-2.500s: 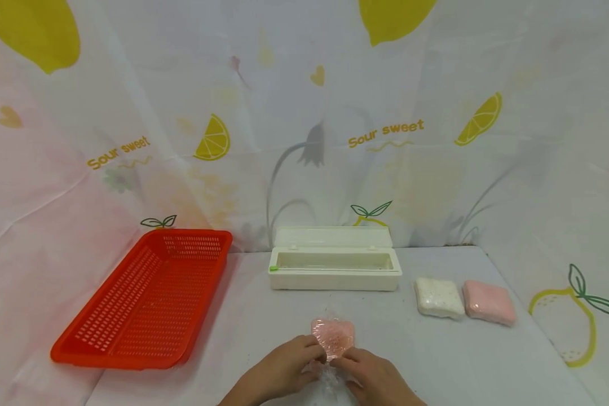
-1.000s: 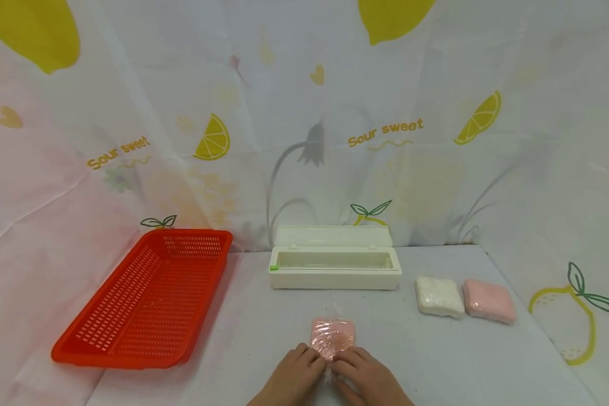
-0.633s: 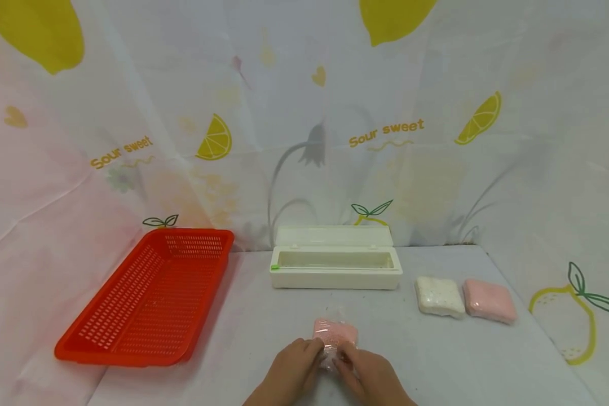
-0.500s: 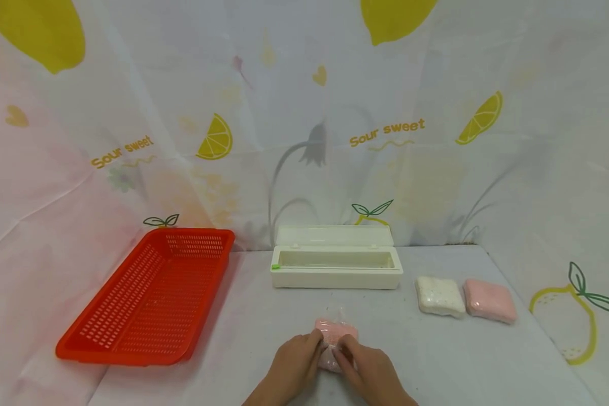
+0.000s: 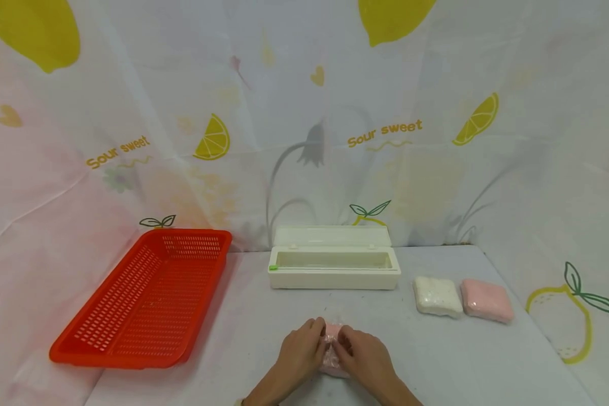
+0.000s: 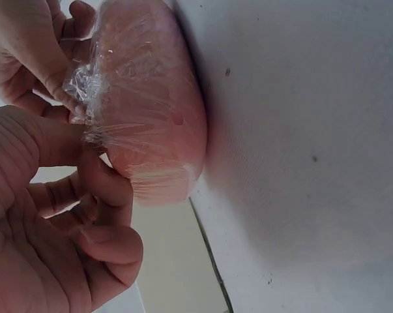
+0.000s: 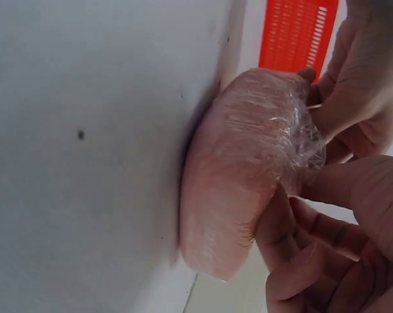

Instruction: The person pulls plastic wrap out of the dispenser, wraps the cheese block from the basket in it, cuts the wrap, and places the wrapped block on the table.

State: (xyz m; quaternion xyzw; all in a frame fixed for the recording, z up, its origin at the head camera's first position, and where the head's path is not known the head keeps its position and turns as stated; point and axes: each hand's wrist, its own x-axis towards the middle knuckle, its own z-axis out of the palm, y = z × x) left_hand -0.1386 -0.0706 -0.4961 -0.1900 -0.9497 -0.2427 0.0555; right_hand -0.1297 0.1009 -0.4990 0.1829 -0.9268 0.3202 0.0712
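Note:
A pink block [image 5: 334, 367] with rounded corners, wrapped in clear cling film [image 7: 300, 143], lies on the white table at the front middle. My left hand [image 5: 299, 352] pinches the gathered film on top between thumb and index finger. Close beside it, my right hand [image 5: 369, 356] pinches the same bunched film from the other side. In the left wrist view, the film [image 6: 88, 85] is drawn up into a crumpled tuft, with tight creases running down the block's side [image 6: 163, 124]. Both hands cover part of the block's top in the head view.
Behind the hands stands a long white box [image 5: 335, 280] with its lid raised and a small green piece [image 5: 273, 268] at its left. A red plastic basket [image 5: 208, 304] is on the left. A white wrapped block [image 5: 438, 296] and a pink wrapped one [image 5: 486, 300] lie at right.
Both hands have moved forward over the block, from its near edge to its top, drawing the film up with them. The basket, box and other blocks stay in place.

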